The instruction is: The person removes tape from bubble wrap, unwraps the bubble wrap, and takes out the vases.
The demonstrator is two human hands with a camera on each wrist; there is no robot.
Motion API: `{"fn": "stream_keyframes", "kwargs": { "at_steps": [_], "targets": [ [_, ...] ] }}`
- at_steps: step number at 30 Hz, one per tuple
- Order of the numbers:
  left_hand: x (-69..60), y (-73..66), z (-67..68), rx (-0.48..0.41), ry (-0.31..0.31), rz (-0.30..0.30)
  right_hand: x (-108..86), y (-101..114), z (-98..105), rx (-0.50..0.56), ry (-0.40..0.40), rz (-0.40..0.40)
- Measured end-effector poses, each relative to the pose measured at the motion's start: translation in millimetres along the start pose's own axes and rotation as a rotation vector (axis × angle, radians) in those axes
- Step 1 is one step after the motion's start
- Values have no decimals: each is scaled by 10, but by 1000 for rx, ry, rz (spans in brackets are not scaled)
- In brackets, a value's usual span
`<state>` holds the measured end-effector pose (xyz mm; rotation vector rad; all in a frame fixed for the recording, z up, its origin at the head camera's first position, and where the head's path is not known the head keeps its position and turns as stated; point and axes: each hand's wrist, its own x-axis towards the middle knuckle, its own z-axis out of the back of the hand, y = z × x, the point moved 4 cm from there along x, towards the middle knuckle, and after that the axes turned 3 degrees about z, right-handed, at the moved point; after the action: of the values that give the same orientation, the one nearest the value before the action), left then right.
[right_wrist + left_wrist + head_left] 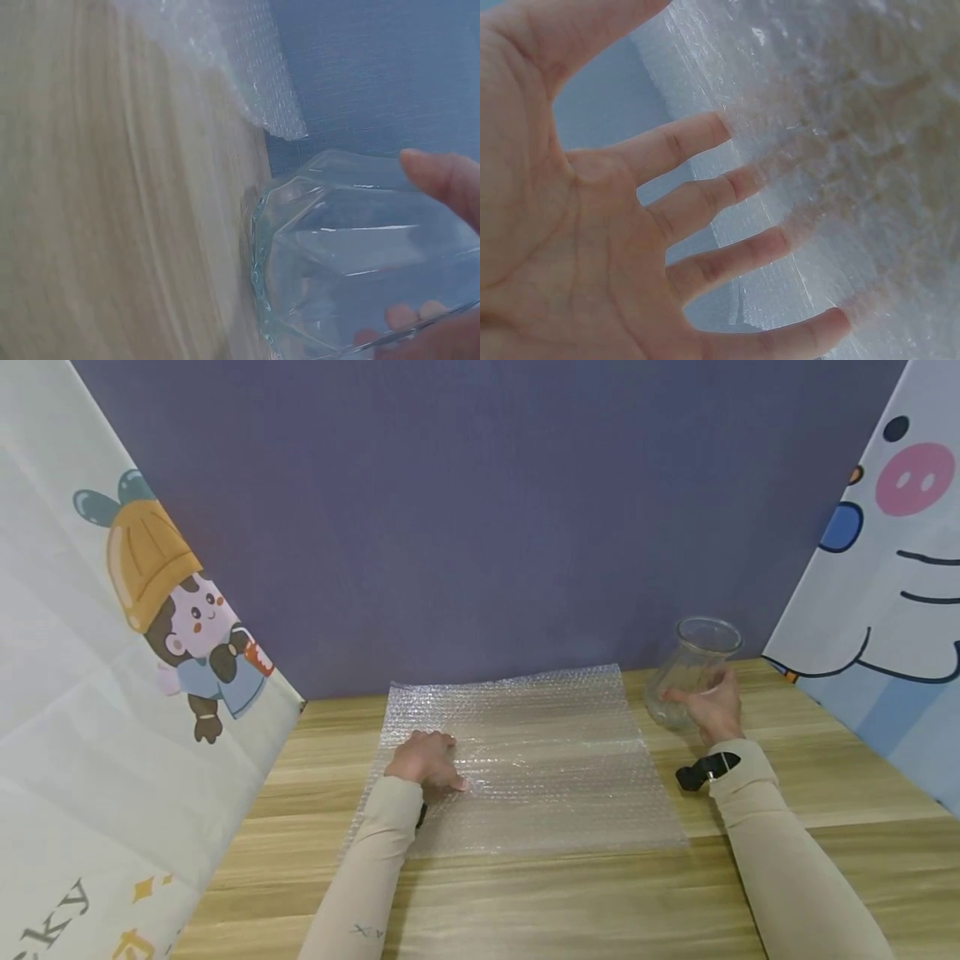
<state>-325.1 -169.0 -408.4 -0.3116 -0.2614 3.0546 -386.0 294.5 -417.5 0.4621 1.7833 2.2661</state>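
Note:
A sheet of clear bubble wrap (540, 752) lies spread on the wooden table, its far edge reaching the back wall. My left hand (427, 758) is over the left part of the sheet. In the left wrist view the fingers (697, 199) are straight and spread, their tips touching the wrap. To the right of the sheet, my right hand (716, 706) grips a clear glass vase (671, 693) around its side. The thumb and fingertips show against the faceted glass vase (337, 247) in the right wrist view. Whether its base touches the table I cannot tell.
Wood-grain table (525, 910) extends in front of the sheet and to both sides. A dark blue-grey wall (480, 527) stands behind it. White printed cloths (75, 693) hang at left and right. A black strap (708, 770) is on the right wrist.

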Motion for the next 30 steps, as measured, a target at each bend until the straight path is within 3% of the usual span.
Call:
{"fn": "stream_keyframes", "kwargs": {
  "at_steps": [19,30],
  "targets": [
    [-24,12,11,-43,0,6,7,-69,-44,-27,81,24],
    [-43,19,17,-56,-3,2,16,-97,-52,-37,70,65]
  ]
}}
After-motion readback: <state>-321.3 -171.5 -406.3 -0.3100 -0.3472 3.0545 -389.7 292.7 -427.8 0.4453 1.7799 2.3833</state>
